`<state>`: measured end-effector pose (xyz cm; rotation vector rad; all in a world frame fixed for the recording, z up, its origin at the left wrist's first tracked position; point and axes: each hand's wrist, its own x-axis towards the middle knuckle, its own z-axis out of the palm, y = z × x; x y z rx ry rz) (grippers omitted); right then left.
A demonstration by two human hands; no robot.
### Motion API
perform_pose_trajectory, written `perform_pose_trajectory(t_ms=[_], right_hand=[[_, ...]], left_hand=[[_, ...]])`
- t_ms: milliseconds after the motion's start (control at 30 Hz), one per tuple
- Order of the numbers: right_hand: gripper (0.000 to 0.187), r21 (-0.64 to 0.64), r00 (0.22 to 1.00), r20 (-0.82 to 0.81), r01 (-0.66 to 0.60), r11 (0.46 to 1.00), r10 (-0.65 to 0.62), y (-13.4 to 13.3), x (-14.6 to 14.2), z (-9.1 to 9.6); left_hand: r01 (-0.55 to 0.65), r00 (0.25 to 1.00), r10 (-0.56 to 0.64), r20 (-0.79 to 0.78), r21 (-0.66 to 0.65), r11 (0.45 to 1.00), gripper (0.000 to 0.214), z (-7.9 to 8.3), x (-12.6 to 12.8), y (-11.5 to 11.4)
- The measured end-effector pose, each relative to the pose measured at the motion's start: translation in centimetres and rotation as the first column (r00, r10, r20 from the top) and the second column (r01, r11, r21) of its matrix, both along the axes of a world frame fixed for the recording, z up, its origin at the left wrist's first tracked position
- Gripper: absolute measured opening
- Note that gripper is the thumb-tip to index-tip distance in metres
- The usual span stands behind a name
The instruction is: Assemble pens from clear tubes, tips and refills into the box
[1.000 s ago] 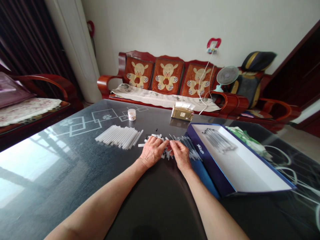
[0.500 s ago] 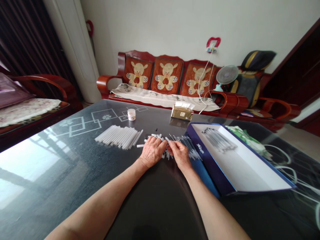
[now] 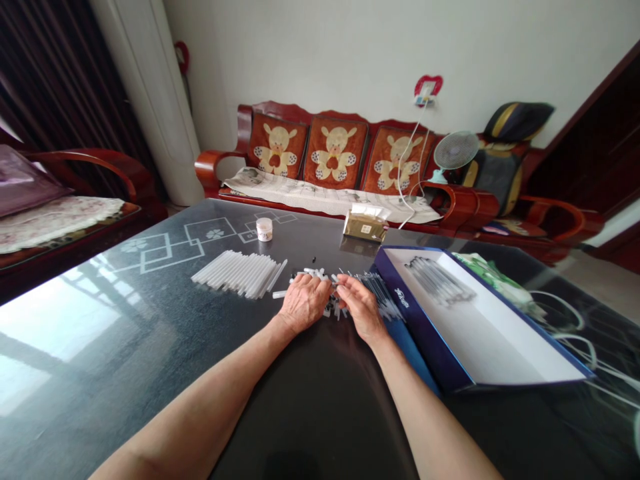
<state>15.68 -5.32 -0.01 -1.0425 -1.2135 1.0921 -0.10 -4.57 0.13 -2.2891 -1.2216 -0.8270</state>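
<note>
My left hand [image 3: 305,303] is closed around a white pen barrel [image 3: 279,294], whose end sticks out to the left. Close beside it, my right hand [image 3: 361,308] has its thumb and forefinger bent together at the barrel's other end; whatever small piece they hold is hidden. Under and around both hands lies a pile of small clear and black pen parts [image 3: 327,311], partly covered. Left of the hands, white pen barrels [image 3: 240,273] lie side by side in a row. Thin dark pen refills [image 3: 383,293] are bunched just right of my right hand.
An open blue box [image 3: 520,353] with a white inside stands at the right, holding a bundle of assembled-looking clear pens [image 3: 437,280]. A tissue pack [image 3: 366,228] and a small white jar [image 3: 265,231] stand farther back. Beyond the box are a green-white bag [image 3: 493,273] and white cables [image 3: 575,340].
My right forefinger has lifted and the right fingers have loosened a little. My left hand and the barrel in it have shifted slightly left.
</note>
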Motion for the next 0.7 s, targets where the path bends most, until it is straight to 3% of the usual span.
perform_pose_trajectory(t_ms=[167,467,700], right_hand=[[0.04,-0.037,0.981,0.158,0.116,0.993,-0.109,0.03,-0.14,-0.05],[0.033,-0.003,1.0,0.025,0.009,1.0,-0.009,0.16,0.05,-0.42],[0.035,-0.01,0.987,0.142,0.074,0.997,-0.072,0.22,-0.09,-0.37]], left_hand=[[0.017,1.0,-0.018,-0.017,-0.011,1.0,0.017,0.01,-0.06,0.01],[0.028,1.0,-0.028,-0.009,-0.006,1.0,0.023,-0.11,-0.14,0.19],[0.032,0.999,-0.032,-0.029,-0.028,0.999,0.024,0.02,-0.21,0.11]])
